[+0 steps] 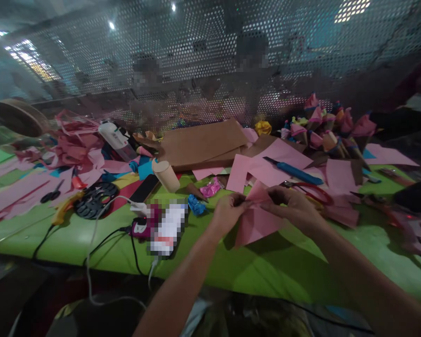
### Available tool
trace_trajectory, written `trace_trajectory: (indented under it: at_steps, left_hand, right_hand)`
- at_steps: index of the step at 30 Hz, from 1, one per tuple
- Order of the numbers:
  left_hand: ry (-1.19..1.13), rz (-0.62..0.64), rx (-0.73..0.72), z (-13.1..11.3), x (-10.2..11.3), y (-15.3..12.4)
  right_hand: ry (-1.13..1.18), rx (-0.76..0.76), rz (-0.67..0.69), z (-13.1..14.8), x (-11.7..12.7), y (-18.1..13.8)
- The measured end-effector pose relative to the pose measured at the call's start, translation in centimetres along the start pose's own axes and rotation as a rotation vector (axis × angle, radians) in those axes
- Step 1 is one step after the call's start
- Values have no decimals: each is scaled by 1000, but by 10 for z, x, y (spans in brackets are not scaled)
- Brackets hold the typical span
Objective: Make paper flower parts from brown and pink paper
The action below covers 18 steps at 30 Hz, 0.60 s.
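My left hand [228, 211] and my right hand [292, 207] both pinch the top of a pink paper sheet [256, 223], held just above the green table [101, 243]. The sheet is folded or rolled at its upper edge between my fingers and fans out below them. Red-handled scissors [310, 191] lie just behind my right hand. A blue craft knife [294, 172] rests on loose pink sheets [266, 166] farther back.
Brown cardboard [203, 142], a paper cup [165, 175], a glue bottle [116, 138], a black phone [144, 188], black scissors [52, 192] and pink scraps [73, 147] crowd the left and middle. Finished paper cones [330, 128] stand at back right. Cables [94, 224] trail off the front edge. A perforated screen [210, 65] backs the table.
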<state>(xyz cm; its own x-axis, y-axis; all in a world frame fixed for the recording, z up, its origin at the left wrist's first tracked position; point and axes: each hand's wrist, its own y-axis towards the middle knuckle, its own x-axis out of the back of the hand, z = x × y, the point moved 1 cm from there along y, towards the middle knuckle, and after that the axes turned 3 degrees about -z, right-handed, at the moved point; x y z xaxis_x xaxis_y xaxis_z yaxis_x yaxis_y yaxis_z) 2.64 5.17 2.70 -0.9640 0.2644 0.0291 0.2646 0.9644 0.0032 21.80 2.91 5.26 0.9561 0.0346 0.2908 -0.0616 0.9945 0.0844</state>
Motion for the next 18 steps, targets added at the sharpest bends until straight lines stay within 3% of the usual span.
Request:
trace_trajectory:
  at_steps: [6,13,18]
  left_hand:
    - [49,82,57,-3,-4,-3]
    - [271,146,-35,3,-4,-4]
    - [313,180,-38,0,-5,-6]
  right_hand:
    - [6,-83,-94,1,-2,0]
    - [81,-119,13,2,-10,-1]
    - [195,-130,-41,-4,-11,0]
